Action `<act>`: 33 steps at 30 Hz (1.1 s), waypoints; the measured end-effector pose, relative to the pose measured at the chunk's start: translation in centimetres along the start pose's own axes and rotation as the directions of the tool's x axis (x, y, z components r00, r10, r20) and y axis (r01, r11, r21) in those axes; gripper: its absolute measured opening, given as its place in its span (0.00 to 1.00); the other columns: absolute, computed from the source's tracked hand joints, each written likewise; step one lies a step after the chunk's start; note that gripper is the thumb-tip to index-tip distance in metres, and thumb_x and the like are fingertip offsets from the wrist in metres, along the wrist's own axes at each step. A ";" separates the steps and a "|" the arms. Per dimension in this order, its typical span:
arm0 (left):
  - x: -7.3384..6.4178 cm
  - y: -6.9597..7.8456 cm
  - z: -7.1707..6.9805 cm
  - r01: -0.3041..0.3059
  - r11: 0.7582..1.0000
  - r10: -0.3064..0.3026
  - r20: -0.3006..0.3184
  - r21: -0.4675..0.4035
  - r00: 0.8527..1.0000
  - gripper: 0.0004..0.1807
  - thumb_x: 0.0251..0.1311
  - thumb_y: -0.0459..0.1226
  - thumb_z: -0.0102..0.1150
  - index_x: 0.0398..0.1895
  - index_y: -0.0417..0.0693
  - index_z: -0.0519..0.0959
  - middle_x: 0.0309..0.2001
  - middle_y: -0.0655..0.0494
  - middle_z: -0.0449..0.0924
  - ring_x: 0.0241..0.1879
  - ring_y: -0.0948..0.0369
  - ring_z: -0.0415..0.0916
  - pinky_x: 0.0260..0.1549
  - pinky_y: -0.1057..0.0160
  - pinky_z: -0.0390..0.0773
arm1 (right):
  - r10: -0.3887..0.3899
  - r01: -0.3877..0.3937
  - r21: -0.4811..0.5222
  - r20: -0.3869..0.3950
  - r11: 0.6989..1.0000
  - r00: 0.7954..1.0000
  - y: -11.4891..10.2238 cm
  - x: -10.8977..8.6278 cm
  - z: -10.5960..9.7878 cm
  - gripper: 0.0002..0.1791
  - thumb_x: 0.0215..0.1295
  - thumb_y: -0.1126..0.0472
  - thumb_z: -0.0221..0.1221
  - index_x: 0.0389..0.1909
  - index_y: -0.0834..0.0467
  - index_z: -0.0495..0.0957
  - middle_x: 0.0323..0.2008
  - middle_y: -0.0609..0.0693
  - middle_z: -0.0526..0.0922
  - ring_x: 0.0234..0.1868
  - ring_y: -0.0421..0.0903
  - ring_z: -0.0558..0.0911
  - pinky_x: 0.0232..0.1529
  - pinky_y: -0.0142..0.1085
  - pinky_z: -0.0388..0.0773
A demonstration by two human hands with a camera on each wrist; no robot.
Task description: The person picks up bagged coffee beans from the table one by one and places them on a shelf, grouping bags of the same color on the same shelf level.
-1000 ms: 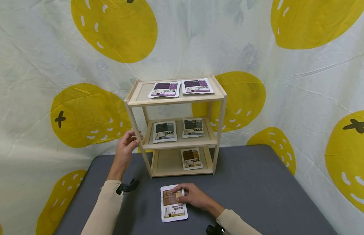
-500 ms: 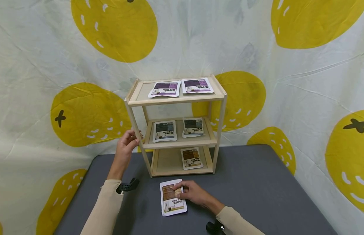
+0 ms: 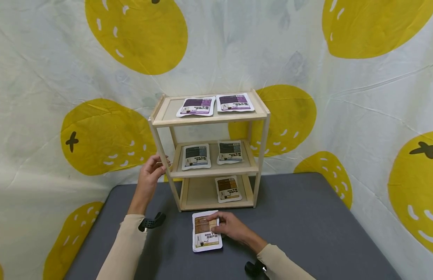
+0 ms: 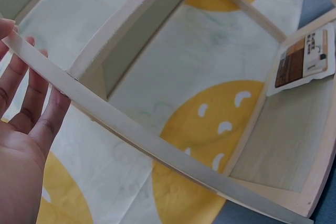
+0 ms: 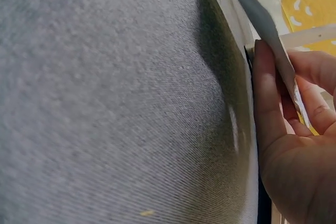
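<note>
My left hand (image 3: pixel 150 178) holds the left front post of a three-tier wooden shelf (image 3: pixel 209 122), level with the middle tier. In the left wrist view, the thumb and fingers of that hand (image 4: pixel 29 124) are around the post (image 4: pixel 131 121). Just in front of the shelf, my right hand (image 3: pixel 234 230) pinches the right edge of a white flat pouch with a brown label (image 3: pixel 203 238). The right wrist view shows this pouch (image 5: pixel 261 22) edge-on between thumb and fingers, over the grey table surface (image 5: pixel 115 103).
Two purple-labelled pouches (image 3: pixel 196 106) lie on the top tier. On the middle tier are two dark-labelled pouches (image 3: pixel 196 156). One brown-labelled pouch (image 3: pixel 228 189) lies at the right of the bottom tier. Behind the grey table (image 3: pixel 307 225) hangs a curtain (image 3: pixel 234 58) with yellow fruit.
My right hand has lifted the pouch and carried it a little forward, toward the shelf. The left hand has stayed on the post.
</note>
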State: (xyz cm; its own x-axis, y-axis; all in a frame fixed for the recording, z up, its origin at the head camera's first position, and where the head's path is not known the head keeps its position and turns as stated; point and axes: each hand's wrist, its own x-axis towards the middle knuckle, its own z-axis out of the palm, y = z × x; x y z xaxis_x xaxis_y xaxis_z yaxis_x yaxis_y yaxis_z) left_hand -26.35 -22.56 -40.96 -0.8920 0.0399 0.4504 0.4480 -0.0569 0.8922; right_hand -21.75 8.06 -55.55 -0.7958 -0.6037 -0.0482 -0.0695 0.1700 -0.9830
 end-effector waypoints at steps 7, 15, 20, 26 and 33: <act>0.1 -0.1 0.0 0.002 1.000 -0.002 -0.004 -0.004 1.000 0.21 0.72 0.29 0.54 0.62 0.22 0.64 0.49 0.50 0.77 0.53 0.46 0.76 0.49 0.65 0.81 | -0.031 0.031 0.007 -0.011 0.999 0.999 -0.2 0.5 -0.5 0.22 0.67 0.65 0.64 0.61 0.61 0.78 0.23 0.46 0.69 0.21 0.36 0.64 0.27 0.30 0.70; 0.0 -0.1 0.0 -0.001 1.000 0.001 -0.004 -0.002 1.000 0.20 0.72 0.29 0.54 0.61 0.24 0.66 0.49 0.50 0.77 0.53 0.45 0.76 0.49 0.65 0.81 | -0.062 0.062 -0.007 -0.024 0.998 0.998 -0.4 1.2 -1.1 0.23 0.67 0.66 0.65 0.63 0.62 0.77 0.18 0.45 0.64 0.17 0.35 0.60 0.24 0.29 0.66; 0.0 -0.2 0.0 -0.005 1.000 0.005 -0.004 0.003 1.000 0.19 0.72 0.29 0.54 0.60 0.26 0.68 0.50 0.50 0.77 0.52 0.48 0.76 0.48 0.65 0.81 | -0.062 0.063 0.041 -0.032 0.997 0.998 -0.5 1.7 -1.5 0.24 0.67 0.66 0.65 0.63 0.62 0.76 0.22 0.46 0.71 0.20 0.34 0.68 0.26 0.27 0.70; -0.1 0.0 0.0 0.005 1.000 -0.005 -0.006 0.011 1.000 0.19 0.72 0.30 0.54 0.61 0.27 0.68 0.49 0.53 0.77 0.52 0.50 0.76 0.49 0.65 0.80 | -0.039 0.040 0.169 -0.013 0.985 0.999 -0.4 2.3 -2.1 0.25 0.68 0.69 0.63 0.65 0.62 0.74 0.53 0.63 0.83 0.47 0.46 0.85 0.46 0.36 0.83; 0.0 0.0 0.0 0.011 1.000 -0.011 -0.004 0.014 1.000 0.20 0.73 0.31 0.54 0.62 0.26 0.67 0.50 0.47 0.76 0.53 0.46 0.75 0.50 0.65 0.80 | -0.052 0.052 0.166 -0.004 0.985 0.999 -0.8 3.0 -2.7 0.28 0.66 0.71 0.64 0.67 0.64 0.72 0.54 0.66 0.82 0.49 0.47 0.85 0.47 0.36 0.83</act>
State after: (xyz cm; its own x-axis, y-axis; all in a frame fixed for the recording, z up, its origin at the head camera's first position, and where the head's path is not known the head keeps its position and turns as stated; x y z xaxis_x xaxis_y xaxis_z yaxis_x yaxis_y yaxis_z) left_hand -26.31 -22.53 -40.97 -0.8970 0.0368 0.4405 0.4390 -0.0423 0.8975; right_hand -25.69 8.18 -54.44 -0.7936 -0.6084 0.0038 -0.0098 0.0065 -0.9999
